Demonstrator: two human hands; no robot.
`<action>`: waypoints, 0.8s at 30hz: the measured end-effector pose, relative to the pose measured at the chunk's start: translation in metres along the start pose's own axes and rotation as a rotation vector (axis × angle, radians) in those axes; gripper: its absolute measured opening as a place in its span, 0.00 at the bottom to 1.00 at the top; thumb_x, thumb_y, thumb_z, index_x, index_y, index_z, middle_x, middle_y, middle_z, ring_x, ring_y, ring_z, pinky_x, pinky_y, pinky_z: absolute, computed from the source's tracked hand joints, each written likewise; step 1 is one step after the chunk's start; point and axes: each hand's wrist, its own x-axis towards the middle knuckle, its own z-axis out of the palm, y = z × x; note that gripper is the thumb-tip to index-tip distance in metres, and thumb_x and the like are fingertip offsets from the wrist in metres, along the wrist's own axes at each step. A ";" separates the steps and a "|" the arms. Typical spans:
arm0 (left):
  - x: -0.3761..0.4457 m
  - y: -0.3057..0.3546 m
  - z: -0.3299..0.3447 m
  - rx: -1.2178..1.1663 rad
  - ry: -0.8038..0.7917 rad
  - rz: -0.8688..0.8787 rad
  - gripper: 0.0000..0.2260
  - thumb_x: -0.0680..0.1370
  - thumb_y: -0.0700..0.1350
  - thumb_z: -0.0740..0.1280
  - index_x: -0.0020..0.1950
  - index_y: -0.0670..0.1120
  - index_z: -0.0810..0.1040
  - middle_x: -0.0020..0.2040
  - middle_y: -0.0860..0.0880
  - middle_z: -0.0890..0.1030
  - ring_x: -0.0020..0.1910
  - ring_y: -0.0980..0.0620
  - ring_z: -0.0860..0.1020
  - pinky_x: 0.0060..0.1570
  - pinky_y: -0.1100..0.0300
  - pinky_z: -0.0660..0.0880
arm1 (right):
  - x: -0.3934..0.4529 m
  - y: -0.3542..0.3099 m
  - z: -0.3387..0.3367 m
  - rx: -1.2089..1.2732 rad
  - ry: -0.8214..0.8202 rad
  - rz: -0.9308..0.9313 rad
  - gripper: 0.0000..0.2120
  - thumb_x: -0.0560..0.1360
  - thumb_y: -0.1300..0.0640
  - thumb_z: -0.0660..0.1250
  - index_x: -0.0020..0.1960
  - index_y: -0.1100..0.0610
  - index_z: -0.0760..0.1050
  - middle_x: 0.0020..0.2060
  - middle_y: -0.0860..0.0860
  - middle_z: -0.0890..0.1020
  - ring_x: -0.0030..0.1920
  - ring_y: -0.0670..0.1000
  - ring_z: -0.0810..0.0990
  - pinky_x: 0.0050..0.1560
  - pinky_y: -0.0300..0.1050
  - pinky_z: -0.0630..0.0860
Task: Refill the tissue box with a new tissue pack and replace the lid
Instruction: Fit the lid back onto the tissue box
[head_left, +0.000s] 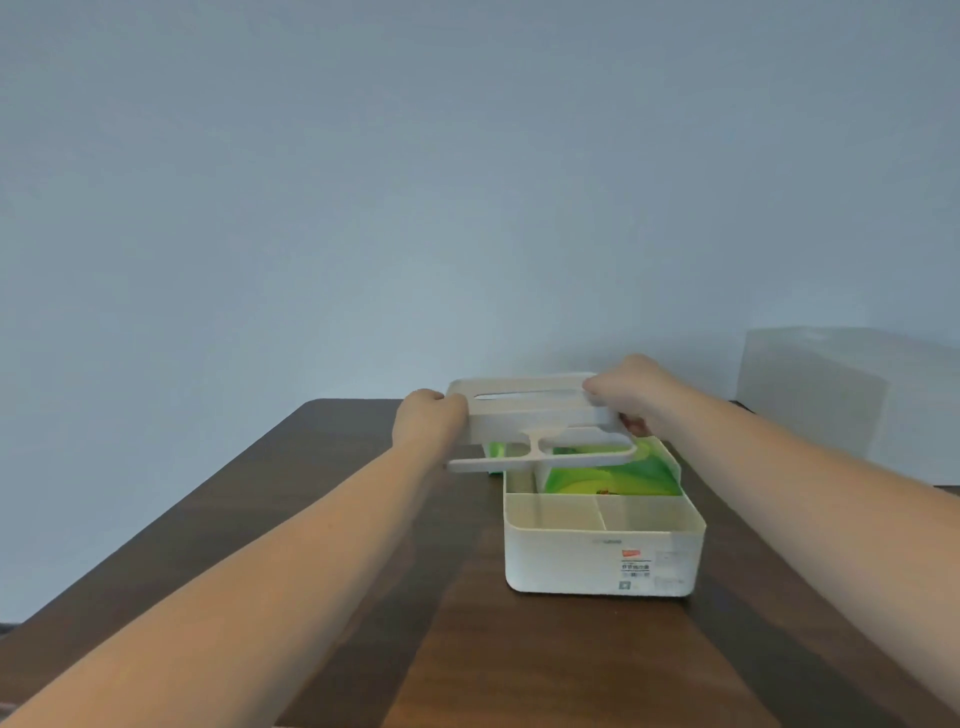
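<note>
Above the far half of the open white plastic tissue box (597, 558) we hold its flat off-white plastic lid (535, 410), the one with the long dispensing slot across its top, lifted clear of the box and shifted toward the left so that it overhangs the box's left wall. Our left hand (428, 421) is closed around the lid's left end, and our right hand (631, 395) is closed around its right end, fingers curled under the edge. Beneath the lid, a bright green and yellow plastic-wrapped tissue pack (608, 475) lies in the box's large rear compartment, with a bit of green also showing just past the box's left side under the lid. Nearer to us, the box's front section is split into two smaller compartments by a thin divider, and a small printed sticker (635, 564) sits on the front wall. All of it rests on a dark brown wooden table (363, 571), right of centre. Beyond the table's far right corner stands a pale translucent plastic bin (841, 395), well apart from the box, against a plain light grey-blue wall (363, 182).
</note>
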 end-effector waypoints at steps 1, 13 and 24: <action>-0.001 0.002 0.007 0.009 -0.005 -0.012 0.12 0.71 0.39 0.60 0.30 0.47 0.59 0.31 0.48 0.61 0.35 0.47 0.61 0.33 0.59 0.59 | 0.001 0.009 -0.005 -0.016 0.001 0.014 0.12 0.73 0.66 0.60 0.32 0.60 0.64 0.25 0.57 0.68 0.21 0.51 0.66 0.25 0.36 0.58; -0.018 -0.011 0.054 -0.111 -0.054 -0.157 0.08 0.71 0.35 0.57 0.34 0.44 0.70 0.32 0.47 0.70 0.31 0.47 0.67 0.32 0.60 0.67 | 0.002 0.076 -0.012 -0.215 0.031 0.046 0.11 0.68 0.66 0.64 0.28 0.60 0.68 0.24 0.55 0.71 0.26 0.55 0.71 0.29 0.40 0.66; -0.020 -0.010 0.068 -0.080 -0.148 -0.197 0.10 0.77 0.32 0.51 0.41 0.43 0.67 0.32 0.47 0.64 0.28 0.50 0.61 0.25 0.62 0.61 | 0.009 0.089 -0.007 -0.312 0.014 0.050 0.08 0.67 0.70 0.62 0.33 0.60 0.69 0.31 0.56 0.72 0.34 0.56 0.71 0.29 0.40 0.62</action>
